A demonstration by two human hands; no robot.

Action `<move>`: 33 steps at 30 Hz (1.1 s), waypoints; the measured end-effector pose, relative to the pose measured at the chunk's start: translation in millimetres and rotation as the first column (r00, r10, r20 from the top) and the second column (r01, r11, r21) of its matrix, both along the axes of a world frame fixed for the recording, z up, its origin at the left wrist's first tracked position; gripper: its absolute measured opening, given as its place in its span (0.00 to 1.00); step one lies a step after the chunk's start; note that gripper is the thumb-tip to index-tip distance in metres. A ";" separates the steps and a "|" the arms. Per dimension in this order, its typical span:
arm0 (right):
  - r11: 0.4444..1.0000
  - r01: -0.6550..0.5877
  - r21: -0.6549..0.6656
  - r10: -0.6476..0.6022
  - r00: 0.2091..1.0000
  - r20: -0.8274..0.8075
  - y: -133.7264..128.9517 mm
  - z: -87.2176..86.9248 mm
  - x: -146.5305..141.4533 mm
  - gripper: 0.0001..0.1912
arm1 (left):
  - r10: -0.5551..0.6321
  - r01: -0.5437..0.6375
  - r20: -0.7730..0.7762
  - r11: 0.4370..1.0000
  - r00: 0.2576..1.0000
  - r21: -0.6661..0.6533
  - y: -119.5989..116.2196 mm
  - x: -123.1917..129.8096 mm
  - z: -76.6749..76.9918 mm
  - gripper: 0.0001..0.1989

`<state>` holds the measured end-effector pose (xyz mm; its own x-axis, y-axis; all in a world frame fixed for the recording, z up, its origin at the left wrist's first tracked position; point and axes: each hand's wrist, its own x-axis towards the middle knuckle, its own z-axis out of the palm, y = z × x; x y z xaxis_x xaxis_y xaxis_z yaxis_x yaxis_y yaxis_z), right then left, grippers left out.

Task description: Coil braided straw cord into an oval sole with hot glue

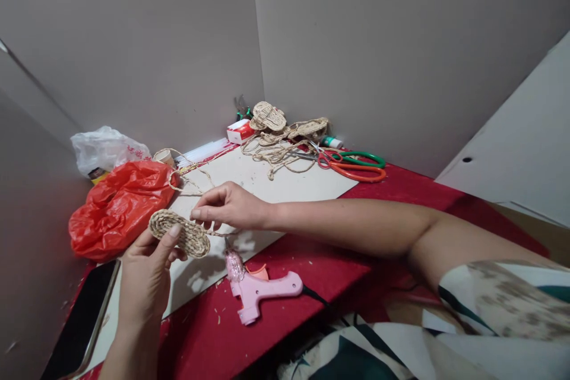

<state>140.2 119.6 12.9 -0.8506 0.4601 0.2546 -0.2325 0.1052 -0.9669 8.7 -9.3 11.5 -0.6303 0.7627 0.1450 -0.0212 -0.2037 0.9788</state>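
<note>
Left of centre, the left hand (145, 264) grasps a coiled oval (186, 236), seemingly mostly formed, its cord tail (220, 234) loose; whether the right hand (234, 206) grips, I cannot tell.

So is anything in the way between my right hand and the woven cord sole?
Nothing visible: your right hand is just beside the woven cord sole. The pink glue gun lies nearer you, outside that gap.

Two smooth grey walls (378, 41) joined behind red-topped table (200, 332); flat white panel (521, 124) seen at right; room dimly lit.
</note>
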 end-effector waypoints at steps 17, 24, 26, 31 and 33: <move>0.967 -0.029 -0.253 0.037 0.999 0.029 11.8 -2.3 -5.5 0.07 | -0.141 0.146 0.040 0.967 0.989 -0.210 2.8 -6.2 -3.4 0.18; 0.892 -0.195 -0.409 0.241 0.968 0.064 16.8 0.5 -2.9 0.02 | -0.108 0.112 0.038 0.987 0.993 -0.114 0.5 -6.0 -8.3 0.13; 0.889 -0.186 -0.419 0.230 0.971 0.057 15.3 -0.3 -3.2 0.03 | -0.112 0.115 0.028 0.988 0.993 -0.105 0.2 -5.2 -9.3 0.13; 0.905 -0.158 -0.394 0.194 0.980 0.054 8.9 -2.6 -4.3 0.04 | -0.119 0.119 0.003 0.989 0.993 -0.091 0.3 -5.3 -12.4 0.12; 0.913 -0.151 -0.379 0.182 0.982 0.047 6.6 -3.1 -4.0 0.04 | -0.112 0.112 0.003 0.990 0.994 -0.091 0.1 -6.0 -14.2 0.12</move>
